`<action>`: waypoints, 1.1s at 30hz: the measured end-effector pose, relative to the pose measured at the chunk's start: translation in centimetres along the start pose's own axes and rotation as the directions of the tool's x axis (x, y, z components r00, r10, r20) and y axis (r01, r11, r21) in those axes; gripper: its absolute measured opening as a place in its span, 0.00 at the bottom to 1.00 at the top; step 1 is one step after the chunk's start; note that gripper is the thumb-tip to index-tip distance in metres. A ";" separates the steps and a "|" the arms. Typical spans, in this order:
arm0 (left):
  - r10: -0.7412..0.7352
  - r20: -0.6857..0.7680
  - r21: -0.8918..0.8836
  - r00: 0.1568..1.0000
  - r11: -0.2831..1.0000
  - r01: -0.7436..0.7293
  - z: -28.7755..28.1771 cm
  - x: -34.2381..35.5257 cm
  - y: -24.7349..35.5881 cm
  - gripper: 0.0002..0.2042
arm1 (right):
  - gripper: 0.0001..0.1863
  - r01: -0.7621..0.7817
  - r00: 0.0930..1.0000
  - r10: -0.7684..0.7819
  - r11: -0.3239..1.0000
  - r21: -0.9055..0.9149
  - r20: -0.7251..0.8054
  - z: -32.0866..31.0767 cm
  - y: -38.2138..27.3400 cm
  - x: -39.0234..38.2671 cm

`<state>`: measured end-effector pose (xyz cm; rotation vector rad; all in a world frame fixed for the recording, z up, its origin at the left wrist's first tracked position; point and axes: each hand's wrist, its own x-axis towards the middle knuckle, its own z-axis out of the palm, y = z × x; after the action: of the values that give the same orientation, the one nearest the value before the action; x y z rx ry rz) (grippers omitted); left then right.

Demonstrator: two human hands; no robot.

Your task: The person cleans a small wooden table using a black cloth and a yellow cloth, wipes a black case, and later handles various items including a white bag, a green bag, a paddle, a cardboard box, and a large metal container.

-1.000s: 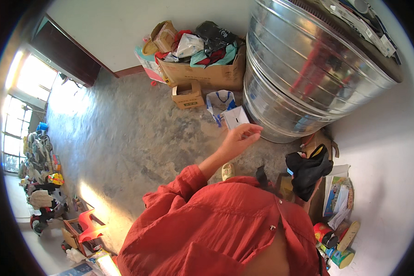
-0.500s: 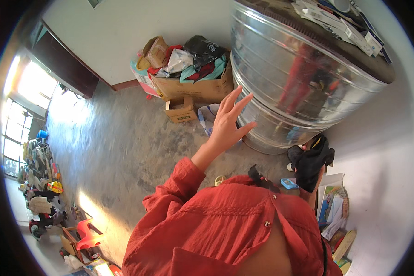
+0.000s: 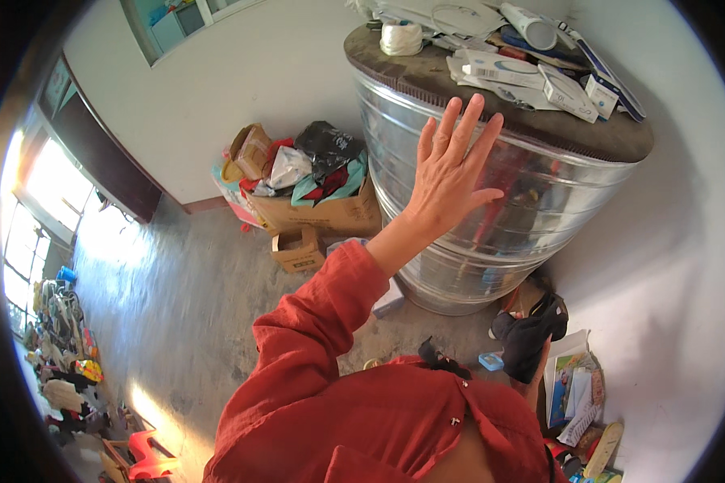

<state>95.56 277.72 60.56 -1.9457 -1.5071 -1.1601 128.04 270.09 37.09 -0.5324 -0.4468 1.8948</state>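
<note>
My left hand (image 3: 453, 173) is raised with its fingers spread and holds nothing. It shows in front of the upper wall of a tall ribbed metal drum (image 3: 532, 193), close to the rim of its dark lid (image 3: 620, 143); whether it touches is not clear. Down on the right, beside the drum's base, a limp black cloth item (image 3: 532, 336) is in my right hand (image 3: 542, 364). Most of that hand's fingers are hidden behind the black cloth. White boxes (image 3: 568, 95) and a roll of white twine (image 3: 401, 38) lie on the lid.
A large cardboard box (image 3: 322, 216) stuffed with bags and cloth stands left of the drum, with a small open carton (image 3: 298, 253) before it. A paper bag (image 3: 576, 378) leans by the right wall. A red stool (image 3: 147, 455) and a cluttered pile (image 3: 64, 346) are at left.
My left hand has risen and moved right toward the drum's lid, fingers spreading wider. The view has tilted up, showing more of the lid. The black cloth stays in my right hand.
</note>
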 end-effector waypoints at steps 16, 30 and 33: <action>0.193 -0.216 0.227 0.957 0.963 -0.144 7.4 1.7 -5.2 0.51 | 0.33 0.008 0.999 -0.008 1.000 0.001 0.046 -0.1 2.4 0.0; 0.287 -0.301 0.269 0.909 0.941 -0.208 8.7 2.2 -6.4 0.51 | 0.33 -0.050 0.999 0.050 0.999 0.003 -0.009 2.3 2.4 0.2; 0.269 -0.290 0.253 0.918 0.947 -0.198 8.2 2.1 -6.0 0.50 | 0.33 -0.072 0.997 0.073 0.995 0.073 -0.020 2.3 2.5 0.1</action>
<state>93.08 287.00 56.68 -1.6424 -1.1420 -1.0910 124.81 269.15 37.64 -0.5284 -0.3467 1.9646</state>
